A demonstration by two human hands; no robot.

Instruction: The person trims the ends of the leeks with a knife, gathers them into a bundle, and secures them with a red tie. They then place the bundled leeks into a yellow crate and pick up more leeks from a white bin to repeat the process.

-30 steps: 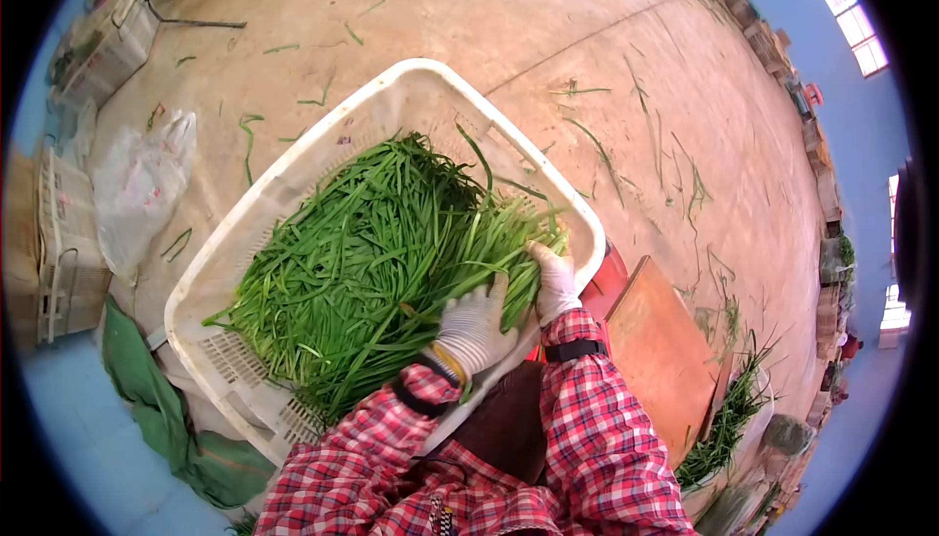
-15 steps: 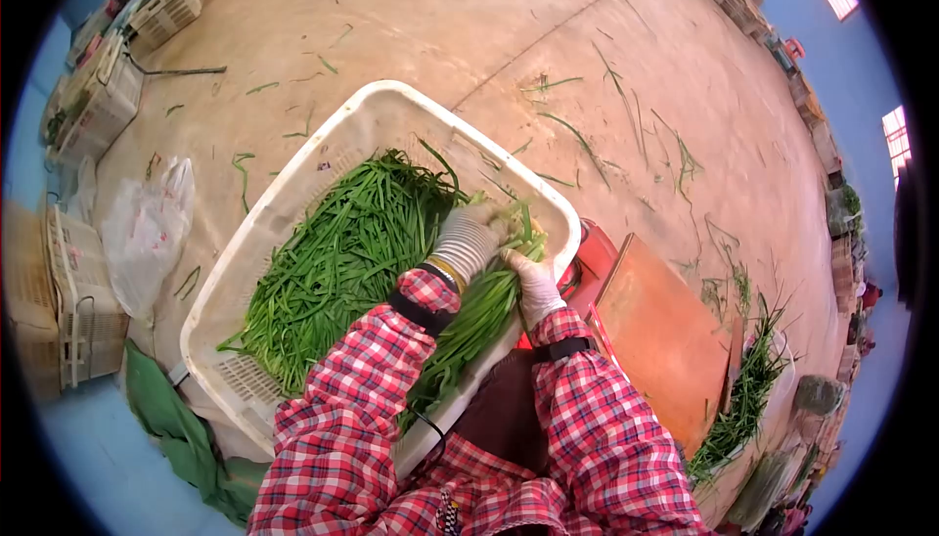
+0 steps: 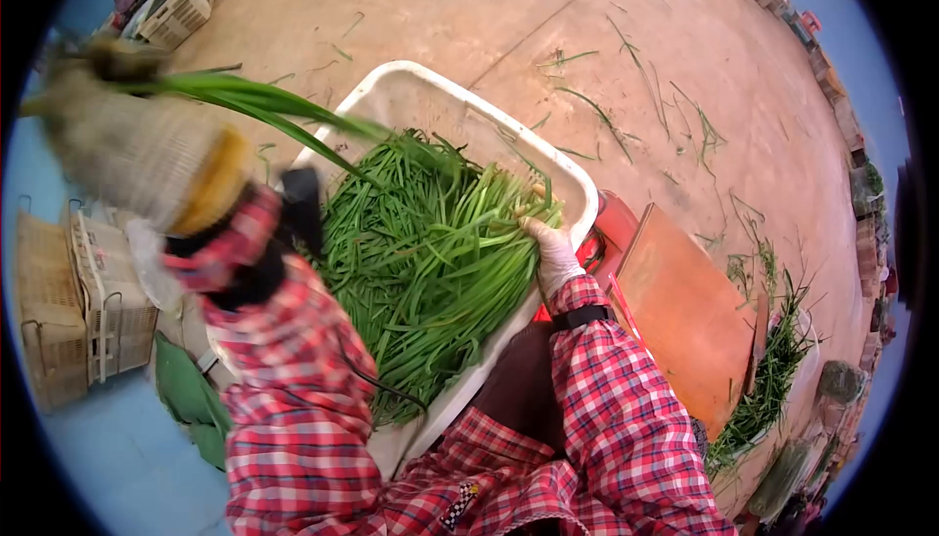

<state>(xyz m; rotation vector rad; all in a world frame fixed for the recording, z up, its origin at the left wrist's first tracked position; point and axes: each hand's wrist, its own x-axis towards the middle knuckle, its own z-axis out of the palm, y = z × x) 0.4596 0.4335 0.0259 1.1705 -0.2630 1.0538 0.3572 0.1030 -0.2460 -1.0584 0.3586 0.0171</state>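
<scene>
Spreading out around everything, the floor (image 3: pixel 411 8) is filling most of my view. On it the white basket (image 3: pixel 579 182) is sitting at an angle, its near edge lying just in front of my body. Inside, the heap of greens (image 3: pixel 421 252) is covering the visible bottom, its pale ends pointing toward the right corner. To the right of the basket, the orange-brown board (image 3: pixel 675 311) is lying tilted beside a red object (image 3: pixel 618 231), with loose greens (image 3: pixel 768 389) spilling beyond it. At far left, pale crates (image 3: pixel 115 291) are standing near a green cloth (image 3: pixel 186 389).

I am holding my left hand (image 3: pixel 137 140) up, left of the basket and above its level, blurring with motion. Its fingers are closing around a few long blades (image 3: pixel 264 104), which are trailing back over the heap; I cannot tell which fingertips are meeting. My right hand (image 3: pixel 553 250) is staying low at the basket's right corner, thumb and fingers pinching pale ends of the greens. Smallest, stray leaves (image 3: pixel 597 113) are dotting the floor.
</scene>
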